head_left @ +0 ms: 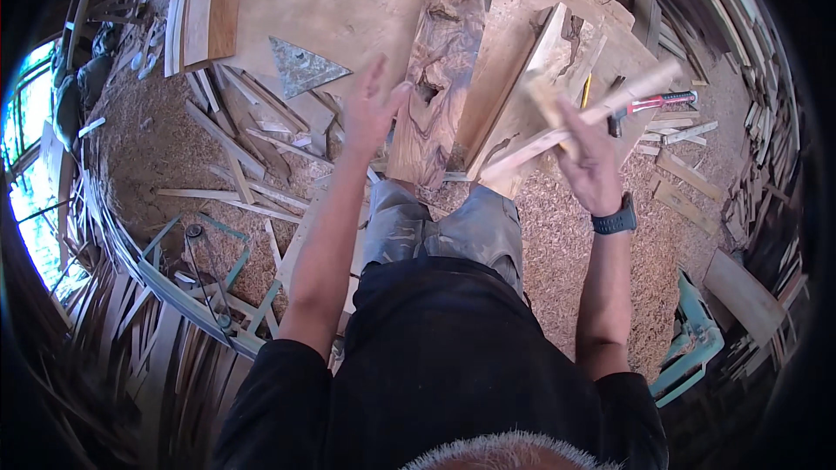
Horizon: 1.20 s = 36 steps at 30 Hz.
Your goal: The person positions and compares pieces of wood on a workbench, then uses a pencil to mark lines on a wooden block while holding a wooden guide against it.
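Observation:
My left hand (370, 117) hovers at the left edge of a dark-grained plank (448, 48), its fingers stretched out and nothing in them. The plank has a knotty hole and lies lengthwise on the workbench (340, 13). On the right, my right hand (595, 170) grips a cross-shaped wooden tool (640, 90), a long pale strip crossed by a shorter block. Motion blur hides its exact kind and some of the fingers. Below it a lighter board with cracks (514, 126) lies slanted. A grey triangular plate (305, 68) rests left of my left hand.
A red-handled tool (659, 102) lies at the bench's right side, close to a yellow pencil-like stick (587, 91). Stacked boards (213, 4) stand at the far left. Offcuts (252, 126) and wood shavings (566, 252) cover the floor. A green metal frame (697, 344) is at lower right.

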Available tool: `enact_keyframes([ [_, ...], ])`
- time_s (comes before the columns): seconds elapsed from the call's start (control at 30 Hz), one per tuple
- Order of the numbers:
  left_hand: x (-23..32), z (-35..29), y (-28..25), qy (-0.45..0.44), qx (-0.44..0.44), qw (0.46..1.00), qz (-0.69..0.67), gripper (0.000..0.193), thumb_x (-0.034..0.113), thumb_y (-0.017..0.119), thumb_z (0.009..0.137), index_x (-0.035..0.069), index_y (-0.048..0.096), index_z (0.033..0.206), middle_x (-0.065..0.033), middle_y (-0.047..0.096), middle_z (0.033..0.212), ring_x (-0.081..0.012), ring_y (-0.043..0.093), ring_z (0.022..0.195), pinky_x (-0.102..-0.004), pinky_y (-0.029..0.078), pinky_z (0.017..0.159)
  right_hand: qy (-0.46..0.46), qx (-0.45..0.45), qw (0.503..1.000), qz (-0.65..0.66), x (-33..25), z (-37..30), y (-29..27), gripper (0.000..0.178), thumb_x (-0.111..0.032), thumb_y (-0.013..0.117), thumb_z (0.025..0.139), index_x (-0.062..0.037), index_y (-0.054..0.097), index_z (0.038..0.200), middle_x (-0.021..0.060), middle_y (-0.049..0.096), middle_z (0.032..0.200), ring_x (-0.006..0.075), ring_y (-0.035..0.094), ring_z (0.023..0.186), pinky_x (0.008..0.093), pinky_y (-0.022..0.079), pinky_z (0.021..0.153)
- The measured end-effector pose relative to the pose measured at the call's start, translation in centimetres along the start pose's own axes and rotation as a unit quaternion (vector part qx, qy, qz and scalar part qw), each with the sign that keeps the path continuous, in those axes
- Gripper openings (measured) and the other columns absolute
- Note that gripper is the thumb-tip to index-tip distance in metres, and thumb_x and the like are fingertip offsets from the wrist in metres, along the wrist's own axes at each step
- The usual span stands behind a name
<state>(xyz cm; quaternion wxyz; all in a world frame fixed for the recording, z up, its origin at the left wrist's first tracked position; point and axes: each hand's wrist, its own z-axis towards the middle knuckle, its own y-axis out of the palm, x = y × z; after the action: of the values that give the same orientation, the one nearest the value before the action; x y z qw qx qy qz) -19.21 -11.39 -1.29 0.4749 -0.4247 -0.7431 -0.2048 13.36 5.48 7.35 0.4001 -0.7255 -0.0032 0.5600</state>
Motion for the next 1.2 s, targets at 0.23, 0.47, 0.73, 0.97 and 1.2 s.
enact_keyframes([
  [0.23, 6.1, -4.0, -1.1, 0.354, 0.007, 0.890, 0.286, 0.069, 0.022, 0.081, 0.088, 0.002, 0.051, 0.147, -0.0192, 0.055, 0.146, -0.0337, 0.054, 0.134, -0.0428, 0.044, 0.112, -0.030, -0.313, 0.949, -0.027, -6.3, 8.5, 2.3, 0.098, 0.012, 0.054, 0.067, -0.0128, 0.037, 0.160, 0.0186, 0.064, 0.134, 0.0342, 0.066, 0.106, 0.0474, 0.053, 0.094],
  [0.47, -1.0, -7.9, 1.4, 0.151, 0.144, 0.937, 0.280, 0.079, 0.026, 0.081, 0.086, -0.003, 0.043, 0.150, -0.0264, 0.048, 0.149, -0.0420, 0.045, 0.139, -0.0508, 0.037, 0.116, -0.015, -0.011, 0.998, 0.056, 0.3, 11.0, -1.3, 0.088, 0.010, 0.056, 0.079, -0.0049, 0.032, 0.162, 0.0181, 0.042, 0.162, 0.0304, 0.043, 0.148, 0.0412, 0.037, 0.121],
  [0.73, 1.4, -2.6, 8.8, 0.083, 0.136, 0.877, 0.453, 0.129, 0.057, 0.086, 0.072, -0.007, 0.016, 0.159, -0.0303, 0.027, 0.162, -0.0435, 0.030, 0.149, -0.0581, 0.024, 0.120, 0.132, 0.344, 0.918, 0.147, 2.7, 9.2, -7.2, 0.082, 0.003, 0.066, 0.085, -0.0007, 0.033, 0.159, 0.0209, 0.054, 0.144, 0.0259, 0.060, 0.125, 0.0356, 0.052, 0.103],
  [0.97, 1.6, -1.4, 11.0, 0.019, 0.163, 0.860, 0.483, 0.125, 0.050, 0.091, 0.065, -0.006, 0.024, 0.155, -0.0275, 0.040, 0.151, -0.0398, 0.042, 0.139, -0.0534, 0.034, 0.114, 0.189, 0.496, 0.806, 0.262, 6.4, 1.1, -4.5, 0.078, 0.005, 0.066, 0.085, 0.0006, 0.034, 0.157, 0.0158, 0.059, 0.137, 0.0249, 0.064, 0.117, 0.0371, 0.053, 0.103],
  [1.2, 1.3, -0.6, 10.2, 0.050, 0.171, 0.844, 0.505, 0.111, 0.047, 0.093, 0.060, -0.001, 0.036, 0.142, -0.0208, 0.051, 0.130, -0.0382, 0.052, 0.121, -0.0522, 0.043, 0.102, 0.183, 0.517, 0.714, 0.435, 9.2, -1.4, -4.6, 0.059, 0.006, 0.064, 0.088, -0.0026, 0.049, 0.144, 0.0103, 0.066, 0.121, 0.0226, 0.066, 0.110, 0.0372, 0.055, 0.099],
])
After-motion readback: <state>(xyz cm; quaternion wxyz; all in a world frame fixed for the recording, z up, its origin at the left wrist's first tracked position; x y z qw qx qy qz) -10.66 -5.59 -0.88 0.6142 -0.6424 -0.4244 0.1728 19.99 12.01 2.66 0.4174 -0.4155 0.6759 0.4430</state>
